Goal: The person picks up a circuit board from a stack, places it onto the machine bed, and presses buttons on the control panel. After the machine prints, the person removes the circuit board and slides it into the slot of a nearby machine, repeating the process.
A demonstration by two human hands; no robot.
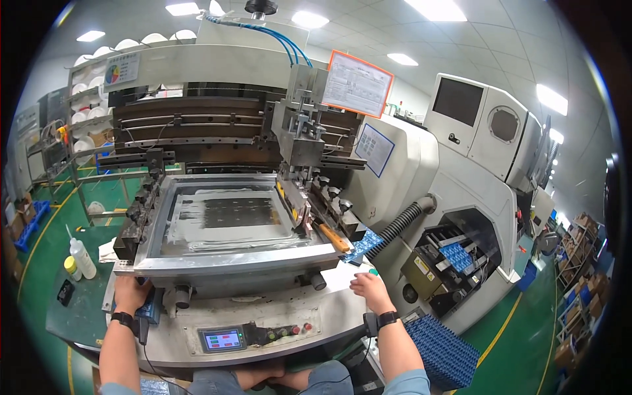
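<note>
Loading looks under way: the left hand [130, 291] is reaching under the screen frame [230, 260], its fingers hidden, while the right hand [370, 288], loosely spread, is resting near the blue sheet [363, 243], which needs careful feeding.

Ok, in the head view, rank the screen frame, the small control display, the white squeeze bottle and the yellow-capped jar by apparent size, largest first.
1. Screen frame
2. Control display
3. White bottle
4. Yellow-capped jar

Display and bottle look close in size, and the display sits nearer the camera, so their order is unsure.
</note>
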